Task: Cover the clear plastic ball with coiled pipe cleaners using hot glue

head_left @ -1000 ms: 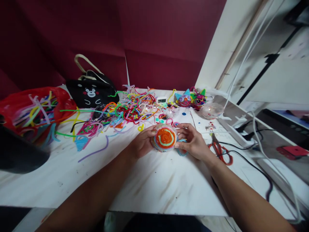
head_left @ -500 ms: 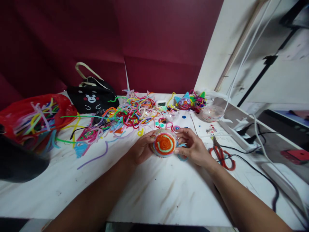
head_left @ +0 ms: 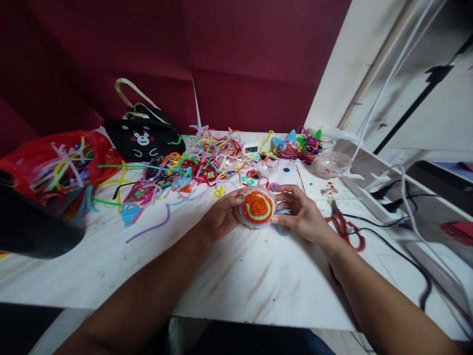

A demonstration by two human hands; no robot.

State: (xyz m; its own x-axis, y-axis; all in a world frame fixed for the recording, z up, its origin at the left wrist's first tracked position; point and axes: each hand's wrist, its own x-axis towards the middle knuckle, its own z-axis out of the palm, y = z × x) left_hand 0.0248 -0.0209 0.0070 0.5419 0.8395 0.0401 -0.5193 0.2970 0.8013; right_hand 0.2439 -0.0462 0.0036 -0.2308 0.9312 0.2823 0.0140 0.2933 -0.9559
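A: What's at the tabletop's (head_left: pixel 207 291) left edge?
B: A black, smooth-sided container (head_left: pixel 37 227), and behind it a red plastic bag (head_left: pixel 105 154) full of fuzzy, many-coloured craft stems. Towards the back edge sits a black fabric bag (head_left: pixel 123 138) with a bear face and cream handles.

A: And next to that?
B: A tangled heap of bright fuzzy stems (head_left: pixel 207 165), spread along the back edge towards the middle.

A: Where is the left hand (head_left: pixel 223 217)?
B: Nearer the front edge than the heap, clamped on the left side of a round piece with an orange fuzzy spiral and a pale green ring (head_left: pixel 257 208). The thumb lies at its upper left rim; the other fingers are mostly hidden.

A: Does that piece touch the tabletop?
B: I can't tell. It sits between the two hands, spiral side facing the wearer.

A: The right hand (head_left: pixel 303 214)?
B: Its thumb tip meets the piece's right rim. The forefinger is apart from the thumb, by the upper right rim; I can't tell whether the fingers grip. A blue, round-edged piece (head_left: pixel 284 230) shows just below them.

A: Farthest right?
B: Orange-red-handled scissors (head_left: pixel 342 227), near the tabletop's right edge; a clear, shallow bowl (head_left: pixel 332 163) is farther back.
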